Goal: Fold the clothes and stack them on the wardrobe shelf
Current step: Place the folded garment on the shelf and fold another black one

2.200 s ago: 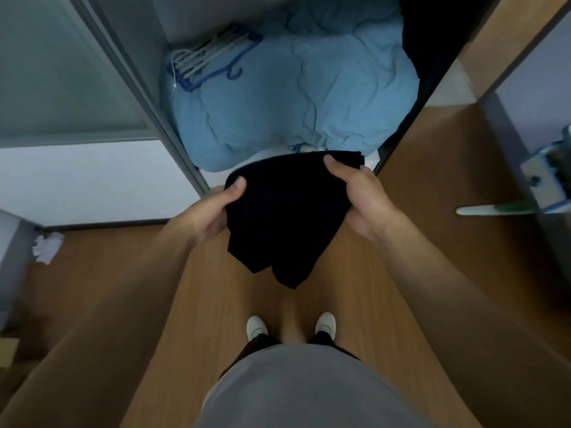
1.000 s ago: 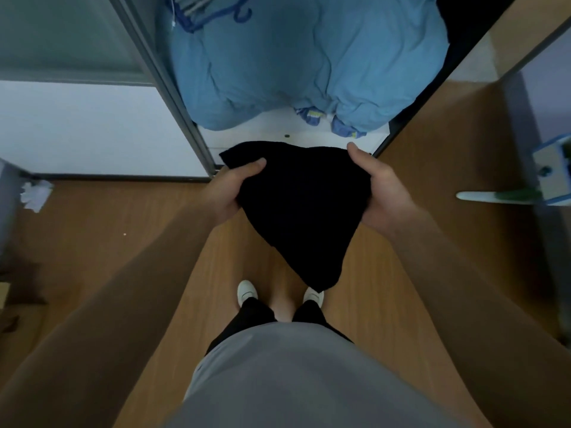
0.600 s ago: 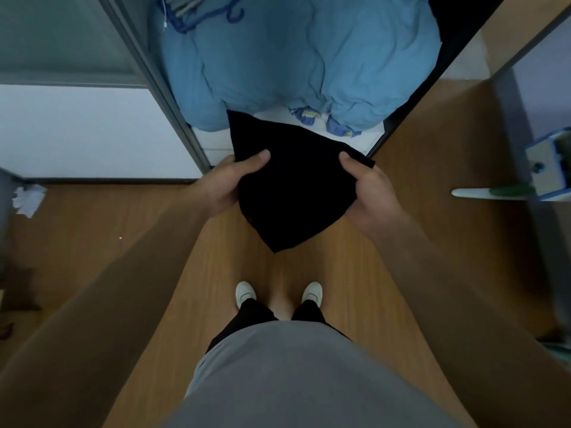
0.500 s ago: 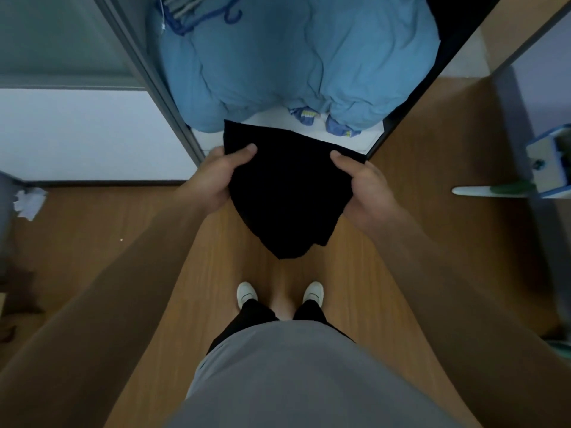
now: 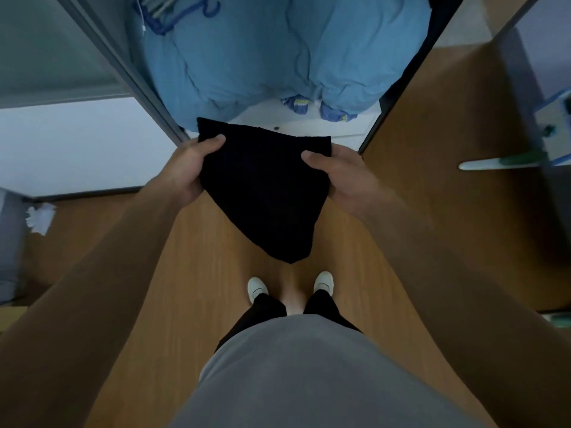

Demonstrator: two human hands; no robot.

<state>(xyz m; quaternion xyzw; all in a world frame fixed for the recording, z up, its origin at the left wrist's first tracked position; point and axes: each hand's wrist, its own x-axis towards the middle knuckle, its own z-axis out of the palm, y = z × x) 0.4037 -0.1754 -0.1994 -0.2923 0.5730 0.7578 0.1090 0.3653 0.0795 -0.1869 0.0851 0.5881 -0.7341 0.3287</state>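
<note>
Black garment (image 5: 265,193): dark folded cloth, held up in the air between both hands; we see a wide top edge and a lower end tapering to a point, hanging above the wooden floor (image 5: 197,273) in front of the feet.
Left hand (image 5: 188,171): grip pinching the garment's left top corner, thumb on the near face, fingers hidden behind the cloth.
Right hand (image 5: 343,173): grip pinching the right top corner the same way, thumb over the cloth, fingers behind.
Garment position: just in front of the open wardrobe, its top edge overlapping the white shelf (image 5: 321,125) in our view; we cannot tell if it touches the shelf.
Wardrobe contents: big light-blue duvet (image 5: 278,50) bundled on the shelf, blue hangers (image 5: 173,13) lying on its upper left part.
Wardrobe frame: grey door rail (image 5: 123,69) at left, dark edge at right.
Floor extras: crumpled white paper (image 5: 40,216) at far left.
Person: grey shirt (image 5: 309,366), black trousers, white shoes (image 5: 258,287), standing facing the wardrobe.
Right side: white handle-like bar (image 5: 482,164) sticking out, blurry, we cannot tell what it is.
</note>
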